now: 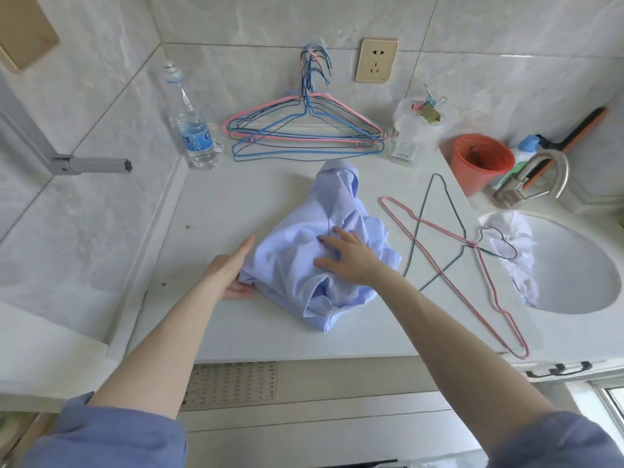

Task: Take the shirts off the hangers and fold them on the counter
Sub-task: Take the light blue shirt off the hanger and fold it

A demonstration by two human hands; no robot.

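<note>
Mid-fold on the light blue shirt (297,265): right hand (351,258) flat on top, left hand (233,268) straight-fingered at its edge, maybe tucked under. Next: smooth the bunched side.

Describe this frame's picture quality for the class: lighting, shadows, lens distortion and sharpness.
Head view: soft, even light, only faint shadows beneath the left hand and right hand at the shirt; head view: the wide lens bows the counter edge and tile lines, stretching the forearms toward the bottom corners; head view: mild sheen on the faucet, water bottle label too soft to read.
</note>
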